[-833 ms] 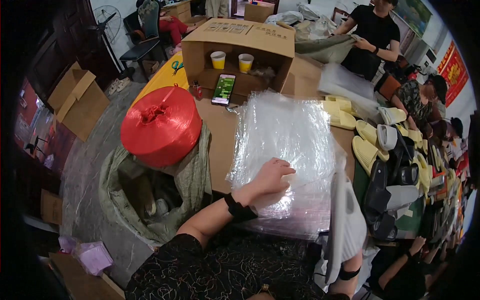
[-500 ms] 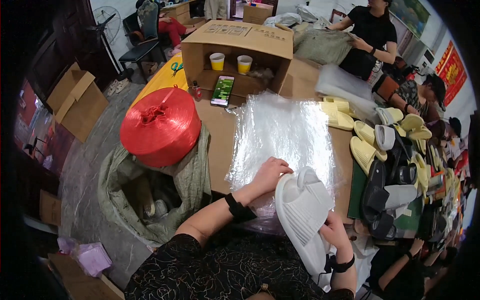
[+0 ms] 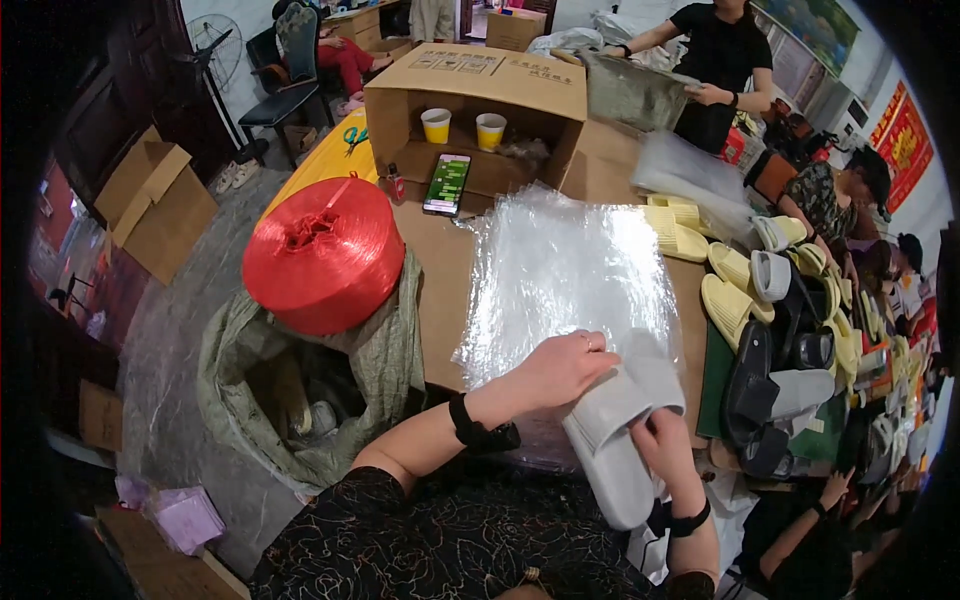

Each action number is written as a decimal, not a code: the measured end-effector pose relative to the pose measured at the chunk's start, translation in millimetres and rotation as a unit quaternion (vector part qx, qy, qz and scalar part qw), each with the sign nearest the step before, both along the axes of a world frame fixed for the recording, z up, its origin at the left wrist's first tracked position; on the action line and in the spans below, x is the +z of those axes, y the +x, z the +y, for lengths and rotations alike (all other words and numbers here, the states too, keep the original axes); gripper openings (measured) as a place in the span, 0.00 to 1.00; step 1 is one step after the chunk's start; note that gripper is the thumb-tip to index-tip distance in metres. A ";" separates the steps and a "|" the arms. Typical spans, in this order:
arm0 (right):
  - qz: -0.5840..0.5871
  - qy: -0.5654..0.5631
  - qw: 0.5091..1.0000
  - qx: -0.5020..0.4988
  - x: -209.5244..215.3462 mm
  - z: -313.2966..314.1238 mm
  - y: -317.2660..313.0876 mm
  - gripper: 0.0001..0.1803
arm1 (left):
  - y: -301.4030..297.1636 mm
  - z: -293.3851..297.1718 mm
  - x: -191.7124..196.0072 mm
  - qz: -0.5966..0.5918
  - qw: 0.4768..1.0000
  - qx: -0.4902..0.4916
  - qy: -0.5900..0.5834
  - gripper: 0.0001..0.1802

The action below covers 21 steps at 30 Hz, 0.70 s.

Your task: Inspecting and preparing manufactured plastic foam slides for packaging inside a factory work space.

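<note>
A stack of clear plastic bags (image 3: 570, 270) lies flat on the cardboard-covered table (image 3: 440, 260) in front of me. My left hand (image 3: 560, 368) rests on the near edge of the bags and touches the toe end of a pair of pale grey slippers (image 3: 615, 430). My right hand (image 3: 662, 445) grips the slippers from below, holding them against the bags' near edge.
A big red spool of plastic twine (image 3: 325, 250) stands at my left over a green sack (image 3: 300, 400). A cardboard box (image 3: 475, 95) with two yellow cups and a phone (image 3: 447, 183) sits at the back. Yellow, white and black slippers (image 3: 760, 300) pile up at right. Other people work beyond.
My right hand has brought the grey slippers up from below onto the near edge of the bags. My left hand has shifted right to meet them.
</note>
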State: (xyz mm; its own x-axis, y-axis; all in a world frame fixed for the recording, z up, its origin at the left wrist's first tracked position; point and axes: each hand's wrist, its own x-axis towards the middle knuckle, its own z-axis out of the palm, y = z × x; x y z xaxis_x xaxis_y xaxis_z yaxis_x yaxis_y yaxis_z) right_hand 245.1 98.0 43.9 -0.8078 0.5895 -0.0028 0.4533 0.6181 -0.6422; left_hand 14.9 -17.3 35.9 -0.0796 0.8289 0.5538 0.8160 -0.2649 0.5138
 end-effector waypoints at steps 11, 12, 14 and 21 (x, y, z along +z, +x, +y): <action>0.032 0.165 0.985 -0.048 -46.1 -2.1 -65.2 0.13 | 7.6 -8.2 10.6 0.011 0.997 -0.071 -0.020 0.16; 0.066 0.146 0.987 -0.025 -51.0 -3.6 -69.3 0.12 | 9.2 -9.4 11.7 0.013 0.997 -0.072 -0.019 0.16; 0.080 0.164 0.983 0.005 -55.2 1.9 -79.4 0.12 | 12.0 -13.2 14.4 0.026 0.998 -0.051 0.013 0.15; 0.025 0.180 0.977 -0.108 -32.3 16.9 -142.9 0.17 | 7.9 -39.4 38.8 0.012 0.993 -0.113 -0.036 0.16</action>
